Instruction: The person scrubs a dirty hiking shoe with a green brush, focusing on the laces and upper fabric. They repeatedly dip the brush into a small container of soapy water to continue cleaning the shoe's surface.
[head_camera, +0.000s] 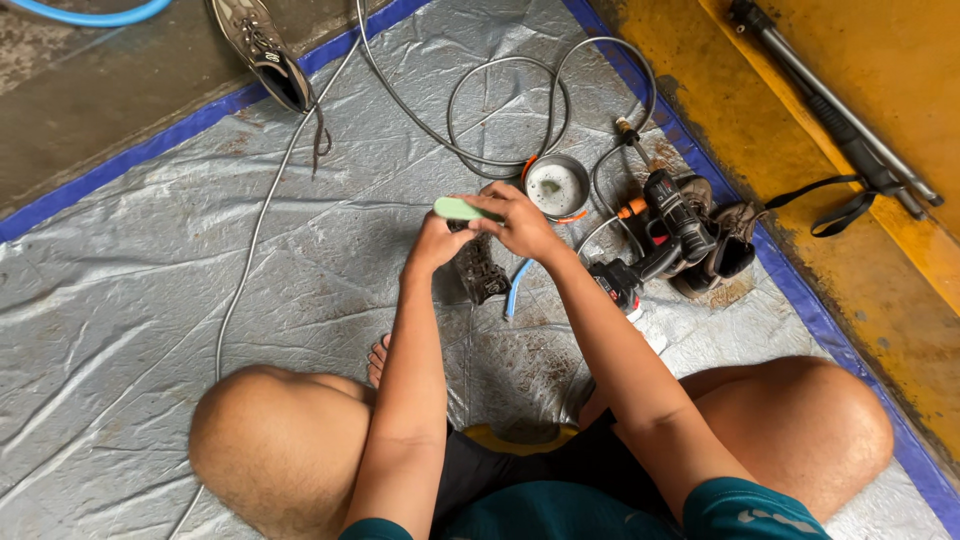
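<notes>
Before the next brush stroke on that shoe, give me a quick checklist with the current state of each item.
1. Left hand steadies the dark shoe: ok.
2. Right hand grips the green brush: ok.
3. Brush bristles touching the shoe: cannot tell, hidden by the hands.
4. Round bowl with liquid close by, upright: ok.
5. Hose coiled on the tarp, away from the hands: ok.
6. Handheld sprayer lies beside the right forearm, apart from it: ok.
</notes>
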